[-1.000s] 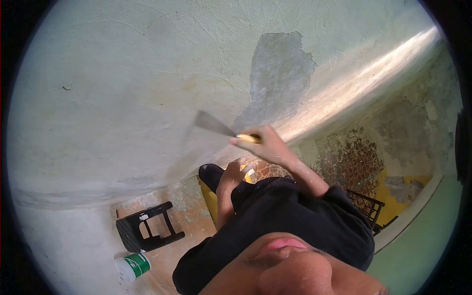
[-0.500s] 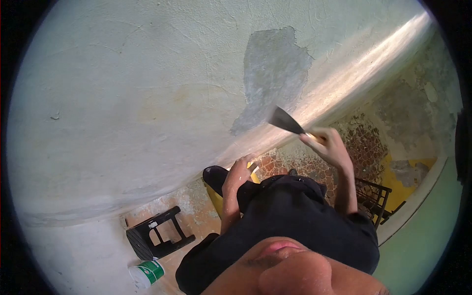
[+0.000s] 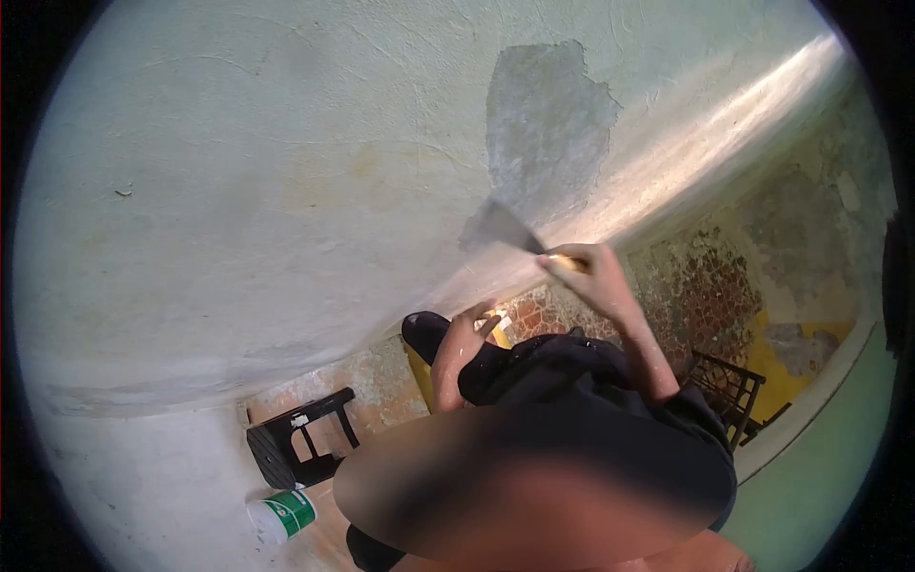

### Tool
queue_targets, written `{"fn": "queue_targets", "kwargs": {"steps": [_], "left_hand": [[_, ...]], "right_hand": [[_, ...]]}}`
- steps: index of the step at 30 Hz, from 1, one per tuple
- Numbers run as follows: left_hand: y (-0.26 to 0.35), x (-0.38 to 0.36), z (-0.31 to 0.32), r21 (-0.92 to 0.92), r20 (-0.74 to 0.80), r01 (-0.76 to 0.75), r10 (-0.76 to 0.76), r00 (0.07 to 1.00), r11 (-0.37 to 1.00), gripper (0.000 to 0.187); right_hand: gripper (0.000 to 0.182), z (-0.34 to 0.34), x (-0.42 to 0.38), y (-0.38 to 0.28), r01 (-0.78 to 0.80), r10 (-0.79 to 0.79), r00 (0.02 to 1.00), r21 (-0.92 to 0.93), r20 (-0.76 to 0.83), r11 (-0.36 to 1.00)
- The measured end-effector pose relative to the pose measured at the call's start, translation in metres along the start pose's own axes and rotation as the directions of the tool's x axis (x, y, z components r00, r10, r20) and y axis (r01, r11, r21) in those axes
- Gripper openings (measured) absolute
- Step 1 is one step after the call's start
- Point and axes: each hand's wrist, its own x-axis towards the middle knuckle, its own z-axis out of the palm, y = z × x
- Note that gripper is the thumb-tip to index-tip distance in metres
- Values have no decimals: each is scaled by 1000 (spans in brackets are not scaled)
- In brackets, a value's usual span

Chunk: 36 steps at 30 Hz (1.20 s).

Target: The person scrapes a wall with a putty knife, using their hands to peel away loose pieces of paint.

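Observation:
A scraper [image 3: 515, 229] with a wide dark blade and a yellowish handle is gripped in my right hand [image 3: 596, 278]. Its blade, slightly blurred, overlaps the lower end of a bare grey patch [image 3: 548, 124] on the pale, flaking wall [image 3: 286, 172]. My left hand [image 3: 462, 341] is low, near my dark-clad knee [image 3: 424, 334] and close to the wall, fingers apart and nothing visible in them. Just beyond its fingertips shows a small yellow and white object [image 3: 499, 327], partly hidden.
On the floor at lower left stand a black plastic stool [image 3: 276, 453] and a white and green bucket [image 3: 284, 515]. A dark metal rack [image 3: 729, 391] is to my right. Worn patterned tiles [image 3: 705, 296] cover the floor by the wall.
My right hand has moved left with the scraper, bringing the blade over the lower tip of the grey patch. My left hand stays near the knee. The view has shifted slightly.

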Motion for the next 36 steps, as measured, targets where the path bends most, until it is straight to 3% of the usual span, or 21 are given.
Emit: {"fn": "queue_targets", "kwargs": {"steps": [2, 3, 6, 8, 11, 14, 16, 18, 20, 25, 30, 32, 36], "left_hand": [[-7, 9, 1, 20, 10, 14, -14, 1000, 1000, 47], [-10, 13, 1, 0, -9, -51, 51, 999, 999, 46], [-4, 20, -2, 1, -22, -144, 144, 989, 990, 45], [-2, 21, -2, -2, 8, -136, 136, 991, 991, 46], [-3, 23, 4, 26, -5, -130, 130, 991, 991, 46], [-2, 17, 6, 2, -18, -158, 158, 987, 987, 46], [4, 9, 4, -7, -52, -155, 154, 987, 988, 47], [5, 6, 2, -23, -83, -143, 141, 987, 989, 47], [-2, 9, 3, -82, 26, -163, 166, 986, 983, 47], [1, 11, 9, -6, 20, -99, 99, 995, 995, 45], [13, 14, 2, -4, 57, -109, 109, 992, 994, 44], [13, 15, 0, 24, 27, -138, 137, 990, 990, 44], [13, 9, 0, 45, 1, -125, 125, 992, 991, 43]], "right_hand": [[45, -30, -19, 21, -202, 201, 977, -10, -77, 979], [45, -42, -30, 25, -256, 254, 961, -5, -113, 967], [45, -63, -51, 19, -308, 306, 940, 12, -152, 951], [43, -64, -54, 10, -248, 233, 954, -61, -187, 967], [43, -44, -21, -17, 37, -69, 981, -176, -183, 984], [45, -27, 14, -43, 75, -96, 989, -175, -116, 982], [48, -35, 18, -57, -32, 28, 999, -221, -22, 975], [49, -31, 9, -56, 16, -19, 1000, -219, -10, 976], [50, -30, -4, -59, -30, 31, 1000, -183, -1, 983], [46, -54, -31, -7, -88, 68, 978, -90, -198, 992], [46, -77, -51, -4, -214, 186, 960, -123, -210, 969], [46, -72, -44, -10, -132, 84, 966, -185, -245, 974], [46, -7, 16, -42, 82, -87, 995, -86, -53, 993]]}}
